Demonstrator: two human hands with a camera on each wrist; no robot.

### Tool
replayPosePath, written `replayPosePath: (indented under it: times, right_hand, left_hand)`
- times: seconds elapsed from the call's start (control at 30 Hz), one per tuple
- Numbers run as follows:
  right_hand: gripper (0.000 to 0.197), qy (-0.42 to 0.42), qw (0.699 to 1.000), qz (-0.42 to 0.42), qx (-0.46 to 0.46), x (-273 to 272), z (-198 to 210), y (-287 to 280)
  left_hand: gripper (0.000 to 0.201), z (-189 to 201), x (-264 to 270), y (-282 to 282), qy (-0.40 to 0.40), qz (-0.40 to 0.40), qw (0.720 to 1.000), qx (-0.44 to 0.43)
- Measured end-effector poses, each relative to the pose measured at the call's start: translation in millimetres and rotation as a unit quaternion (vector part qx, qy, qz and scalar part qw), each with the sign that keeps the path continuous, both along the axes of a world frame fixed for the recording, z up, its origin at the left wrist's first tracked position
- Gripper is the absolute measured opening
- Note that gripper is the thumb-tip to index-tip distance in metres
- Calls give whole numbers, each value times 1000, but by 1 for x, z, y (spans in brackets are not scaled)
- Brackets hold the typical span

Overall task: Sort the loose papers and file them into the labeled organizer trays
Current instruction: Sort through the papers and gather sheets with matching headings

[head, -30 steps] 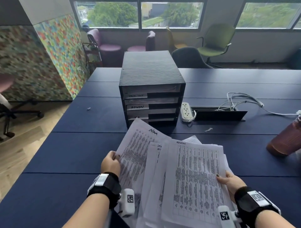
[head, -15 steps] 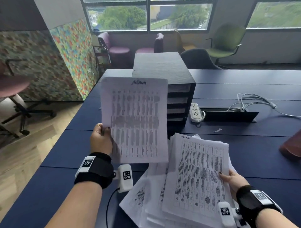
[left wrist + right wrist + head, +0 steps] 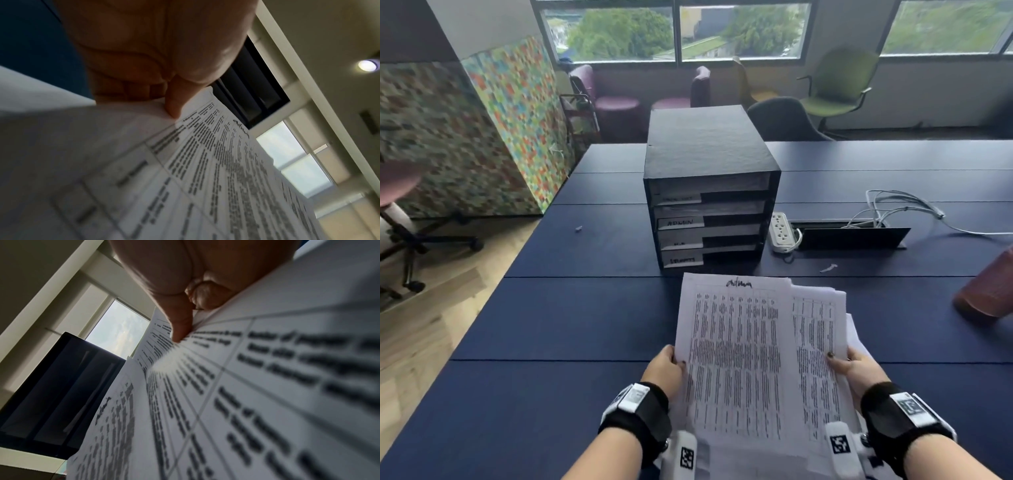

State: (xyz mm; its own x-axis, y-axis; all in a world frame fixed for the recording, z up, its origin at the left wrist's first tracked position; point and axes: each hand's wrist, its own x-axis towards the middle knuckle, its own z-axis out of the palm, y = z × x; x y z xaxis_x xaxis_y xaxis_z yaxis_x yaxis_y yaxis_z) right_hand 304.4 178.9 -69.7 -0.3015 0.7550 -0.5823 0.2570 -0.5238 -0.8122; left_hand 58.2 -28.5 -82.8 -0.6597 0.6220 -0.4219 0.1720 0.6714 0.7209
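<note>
In front of the organizer (image 3: pixel 710 192), over the near part of the blue table (image 3: pixel 571 318), both hands hold paper. Left hand (image 3: pixel 663 367) pinches the left edge of the top sheet (image 3: pixel 734 359), thumb on the printed face, fingers curled beneath; the left wrist view shows the thumb tip pressed to the page. Right hand (image 3: pixel 854 371) grips the right edge of the paper stack (image 3: pixel 822 342), thumb on top, fingers under; the right wrist view shows the same pinch. Neither hand is open.

Change: half a second ago the left hand held this sheet up alone, upright and clear of the stack, beside the organizer. Now the sheet is back down, lying over the left part of the stack, its top edge just short of the organizer's foot. The handwritten heading appears to read "admin". Judgement: the sheet was lifted to be read, not filed; sorting is in hand, and none of the held paper has gone into a tray.

Organizer: black, four trays stacked, white label strips on the fronts. Second tray from top reads ADMIN (image 3: pixel 680 222); other labels too blurred to read. White edges, probably paper, show in the trays.

Right of the organizer: white power strip (image 3: pixel 781 230), just beside it; further right a cable box lid (image 3: pixel 852 238) with loose white cables (image 3: pixel 893 205). Well to the right, a reddish-brown bottle (image 3: pixel 986 291) at the frame edge.
</note>
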Motion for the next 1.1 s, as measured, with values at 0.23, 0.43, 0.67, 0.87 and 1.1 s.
replayPosePath:
  times: [0.23, 0.43, 0.67, 0.87, 1.1]
  right_hand:
    - [22, 3, 999, 30, 37, -7, -3, -1]
    - [27, -31, 998, -30, 39, -9, -11, 4]
    - [29, -173, 974, 88, 118, -4, -6, -4]
    - [16, -204, 966, 83, 138, 16, -14, 18]
    - [13, -185, 976, 78, 90, 27, -23, 19]
  left_hand:
    - [23, 6, 21, 12, 6, -85, 996, -26]
    - [28, 4, 32, 23, 10, -119, 992, -47]
    - [25, -3, 35, 25, 13, -192, 980, -48]
    - [28, 1, 1, 25, 139, 62, 988, -25]
    - [52, -6, -6, 38, 53, -36, 997, -49]
